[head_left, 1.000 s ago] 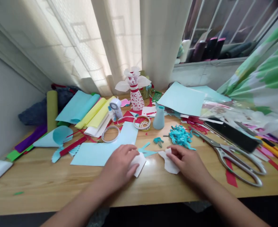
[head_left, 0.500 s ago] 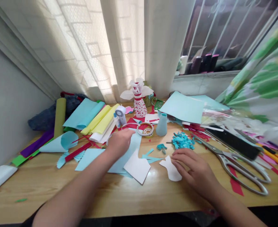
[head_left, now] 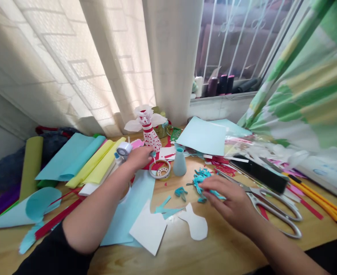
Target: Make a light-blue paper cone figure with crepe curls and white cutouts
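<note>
Head view: left of the teal paper cone (head_left: 180, 164), the left hand (head_left: 141, 158) curls beside a tape roll (head_left: 159, 170), its hold hidden; rightward, the right hand (head_left: 224, 200), half-closed, pinches shredded teal paper (head_left: 200, 179) lying directly ahead of its fingertips.

The right hand (head_left: 228, 202) touches shredded teal paper (head_left: 202, 182) beside large scissors (head_left: 274, 202).

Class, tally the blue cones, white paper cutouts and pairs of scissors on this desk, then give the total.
Blue cones: 2
White paper cutouts: 2
Pair of scissors: 1
Total: 5
</note>
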{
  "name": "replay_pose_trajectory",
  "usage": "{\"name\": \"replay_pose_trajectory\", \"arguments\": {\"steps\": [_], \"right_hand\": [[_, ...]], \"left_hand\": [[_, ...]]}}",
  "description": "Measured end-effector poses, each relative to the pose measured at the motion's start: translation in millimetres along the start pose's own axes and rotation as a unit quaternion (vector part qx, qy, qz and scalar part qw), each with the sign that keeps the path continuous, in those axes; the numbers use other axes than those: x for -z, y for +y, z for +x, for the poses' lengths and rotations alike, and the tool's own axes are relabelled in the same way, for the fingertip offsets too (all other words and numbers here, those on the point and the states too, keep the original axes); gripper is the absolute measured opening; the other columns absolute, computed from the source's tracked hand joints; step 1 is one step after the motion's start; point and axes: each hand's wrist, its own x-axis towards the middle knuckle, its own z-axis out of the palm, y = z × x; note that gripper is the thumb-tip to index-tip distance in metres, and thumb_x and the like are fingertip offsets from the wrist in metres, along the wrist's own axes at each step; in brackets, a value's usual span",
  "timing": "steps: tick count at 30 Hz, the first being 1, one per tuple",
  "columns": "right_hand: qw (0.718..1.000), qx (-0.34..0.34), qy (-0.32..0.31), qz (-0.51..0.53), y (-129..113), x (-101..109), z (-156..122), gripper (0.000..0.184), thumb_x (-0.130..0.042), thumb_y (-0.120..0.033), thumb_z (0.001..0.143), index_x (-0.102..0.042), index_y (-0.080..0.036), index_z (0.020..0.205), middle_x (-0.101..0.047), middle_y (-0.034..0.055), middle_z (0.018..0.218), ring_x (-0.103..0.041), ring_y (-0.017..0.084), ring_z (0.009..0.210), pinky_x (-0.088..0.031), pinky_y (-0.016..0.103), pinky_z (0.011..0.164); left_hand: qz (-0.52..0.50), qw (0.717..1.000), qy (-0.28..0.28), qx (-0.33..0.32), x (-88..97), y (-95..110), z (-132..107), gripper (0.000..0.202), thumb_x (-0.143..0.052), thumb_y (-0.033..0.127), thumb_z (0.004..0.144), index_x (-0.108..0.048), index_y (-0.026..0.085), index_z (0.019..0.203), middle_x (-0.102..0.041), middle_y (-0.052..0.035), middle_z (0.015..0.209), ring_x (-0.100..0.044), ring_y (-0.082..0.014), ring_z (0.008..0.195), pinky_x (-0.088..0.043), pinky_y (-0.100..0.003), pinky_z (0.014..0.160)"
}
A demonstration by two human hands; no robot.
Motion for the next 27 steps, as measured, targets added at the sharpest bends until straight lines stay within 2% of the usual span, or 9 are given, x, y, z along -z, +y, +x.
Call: {"name": "replay_pose_trajectory", "arguments": {"steps": [2,6,9,11,17,19,22,25,27], "right_hand": [[1.0,0.013,0.021,-0.007,4,4,27,0.022,-0.056,-0.012,0.085,-0.063,-0.02,0.104,-0.065,0.0068,0.097,-0.062,0.017,0.089,-0.05,0.029,0.079],[1.0,0.011,0.014,0.017,9,6,88,0.03,-0.054,-0.018,0.087,-0.06,-0.02,0.116,-0.061,0.0082,0.104,-0.06,0.017,0.09,-0.051,0.029,0.075],[1.0,-0.01,-0.025,0.014,11,2,121,0.025,-0.057,-0.018,0.084,-0.065,-0.019,0.107,-0.061,0.0073,0.099,-0.06,0.015,0.08,-0.05,0.027,0.069],[0.999,-0.031,-0.035,0.013,12,-2,134,0.019,-0.058,-0.017,0.08,-0.068,-0.019,0.096,-0.063,0.0052,0.091,-0.059,0.014,0.074,-0.047,0.027,0.066],[0.994,-0.057,-0.066,0.06,11,-10,148,0.009,-0.058,-0.022,0.077,-0.066,-0.017,0.075,-0.061,-0.0016,0.066,-0.052,0.011,0.059,-0.041,0.022,0.055],[0.993,-0.071,-0.062,0.065,10,-7,150,0.011,-0.057,-0.023,0.078,-0.064,-0.016,0.073,-0.058,-0.0027,0.062,-0.049,0.01,0.055,-0.039,0.022,0.052],[0.994,-0.093,-0.039,0.041,13,4,152,0.013,-0.055,-0.026,0.079,-0.061,-0.016,0.074,-0.055,-0.0029,0.059,-0.047,0.01,0.053,-0.037,0.022,0.051],[0.995,-0.073,-0.031,-0.056,20,17,152,0.012,-0.053,-0.025,0.081,-0.06,-0.017,0.075,-0.054,-0.0027,0.062,-0.045,0.01,0.053,-0.035,0.023,0.053],[0.991,-0.049,-0.045,-0.115,23,23,151,0.011,-0.053,-0.022,0.082,-0.06,-0.017,0.074,-0.054,-0.0022,0.064,-0.045,0.01,0.055,-0.035,0.023,0.055]], "left_hand": [[-0.057,0.998,0.036,-0.016,7.6,14,-3,0.022,-0.061,0.032,0.081,-0.064,0.015,0.095,-0.068,-0.0082,0.095,-0.063,-0.0235,0.091,-0.049,-0.037,0.08],[-0.193,0.976,0.069,-0.075,16.1,54,-8,0.031,-0.048,0.04,0.087,-0.059,0.017,0.106,-0.069,-0.0054,0.099,-0.065,-0.0174,0.087,-0.051,-0.026,0.074],[-0.346,0.929,0.085,-0.096,17.2,72,-5,0.029,-0.06,0.039,0.079,-0.063,0.015,0.097,-0.07,-0.0054,0.09,-0.066,-0.0178,0.081,-0.051,-0.026,0.072],[-0.404,0.907,0.085,-0.087,17.7,75,-2,0.028,-0.067,0.035,0.074,-0.064,0.015,0.092,-0.069,-0.005,0.084,-0.065,-0.0184,0.078,-0.051,-0.027,0.071],[-0.457,0.885,0.046,-0.083,18.9,68,-3,0.03,-0.068,0.029,0.072,-0.058,0.017,0.098,-0.065,-0.0015,0.08,-0.062,-0.0161,0.073,-0.05,-0.027,0.068],[-0.423,0.903,0.031,-0.073,18.3,60,-4,0.034,-0.065,0.029,0.074,-0.055,0.019,0.105,-0.064,-0.0008,0.079,-0.062,-0.0162,0.071,-0.051,-0.027,0.066],[-0.242,0.967,0.073,-0.032,16.8,41,-3,0.03,-0.056,0.023,0.078,-0.057,0.021,0.107,-0.066,-0.0041,0.086,-0.062,-0.0207,0.082,-0.049,-0.034,0.077],[-0.154,0.982,0.109,0.001,14.2,23,1,0.037,-0.053,0.011,0.073,-0.062,0.018,0.108,-0.059,-0.0127,0.117,-0.048,-0.0327,0.114,-0.029,-0.051,0.101],[-0.159,0.983,0.097,0.0,10.9,20,2,0.046,-0.056,0.008,0.068,-0.061,0.018,0.113,-0.048,-0.0141,0.133,-0.033,-0.038,0.127,-0.014,-0.057,0.105]]}}
